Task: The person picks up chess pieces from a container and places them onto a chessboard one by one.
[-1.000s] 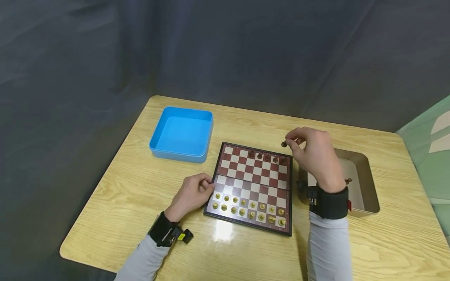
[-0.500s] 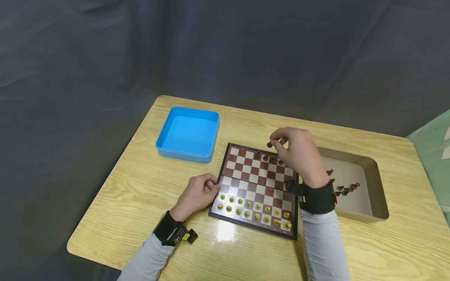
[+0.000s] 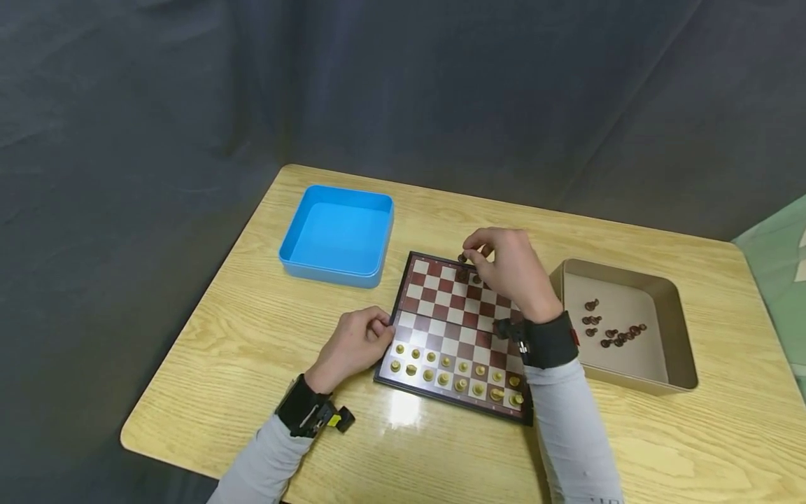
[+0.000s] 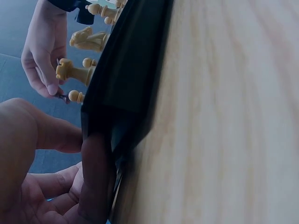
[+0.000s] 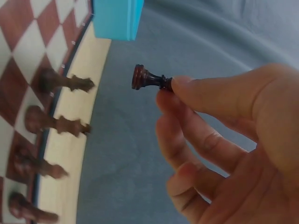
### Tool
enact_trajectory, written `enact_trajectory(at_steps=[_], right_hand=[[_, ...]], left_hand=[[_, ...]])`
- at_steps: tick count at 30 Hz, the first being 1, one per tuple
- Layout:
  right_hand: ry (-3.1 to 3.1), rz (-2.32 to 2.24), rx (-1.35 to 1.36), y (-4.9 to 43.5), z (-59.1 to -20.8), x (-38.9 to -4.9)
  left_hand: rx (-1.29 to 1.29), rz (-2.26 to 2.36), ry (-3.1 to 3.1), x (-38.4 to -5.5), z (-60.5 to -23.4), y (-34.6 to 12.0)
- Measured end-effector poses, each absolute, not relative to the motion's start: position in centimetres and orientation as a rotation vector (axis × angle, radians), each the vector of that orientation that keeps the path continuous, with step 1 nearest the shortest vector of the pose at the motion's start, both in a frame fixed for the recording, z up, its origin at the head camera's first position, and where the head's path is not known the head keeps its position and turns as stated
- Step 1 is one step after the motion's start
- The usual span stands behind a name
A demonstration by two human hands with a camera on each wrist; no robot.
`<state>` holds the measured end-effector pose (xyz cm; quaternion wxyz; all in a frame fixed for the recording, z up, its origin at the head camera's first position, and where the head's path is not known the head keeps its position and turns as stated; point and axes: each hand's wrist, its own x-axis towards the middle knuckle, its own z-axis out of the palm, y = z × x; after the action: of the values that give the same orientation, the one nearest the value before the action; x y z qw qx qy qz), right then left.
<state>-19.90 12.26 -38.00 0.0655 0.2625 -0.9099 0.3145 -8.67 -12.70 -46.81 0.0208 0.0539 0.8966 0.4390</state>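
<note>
A folding chessboard [image 3: 450, 327] lies open on the table. My left hand [image 3: 354, 341] holds its left edge, thumb and a finger at the rim in the left wrist view. Above the board's far edge, my right hand [image 3: 513, 269] pinches a dark brown chess piece [image 5: 148, 79] between thumb and index finger, base pointing away from the fingers; its head is hidden by them. Several dark pieces [image 5: 63, 123] stand on the far row, partly covered by the right hand in the head view. Gold chess pieces [image 3: 443, 379] stand in two rows on the near side.
To the board's right stands a beige bin [image 3: 676, 339] with several loose dark chess pieces [image 3: 590, 305] on its floor. A blue bin [image 3: 330, 271] sits at the back left. A dark curtain [image 3: 441, 91] hangs behind the table's far edge.
My right hand has moved left from near the beige bin to above the board's far row, carrying the dark chess piece. My left hand keeps its place at the board's edge.
</note>
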Motion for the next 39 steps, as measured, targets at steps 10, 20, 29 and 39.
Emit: enact_trajectory(at_steps=[10, 20, 29, 39], right_hand=[[-2.853, 0.932, 0.737, 12.2, -39.6, -20.0], [-2.867, 0.905, 0.737, 11.5, -40.6, -20.0], [-2.857, 0.872, 0.720, 11.4, -41.2, -19.9], [-2.848, 0.868, 0.730, 11.5, -41.6, -19.9]], left_hand=[[0.205, 1.344, 2.769, -8.6, -46.9, -12.1], [0.217, 1.325, 2.785, -8.4, -46.6, -11.9], [0.241, 1.321, 2.805, -8.5, -46.6, -11.8], [0.250, 1.321, 2.807, -8.4, -46.8, -11.8]])
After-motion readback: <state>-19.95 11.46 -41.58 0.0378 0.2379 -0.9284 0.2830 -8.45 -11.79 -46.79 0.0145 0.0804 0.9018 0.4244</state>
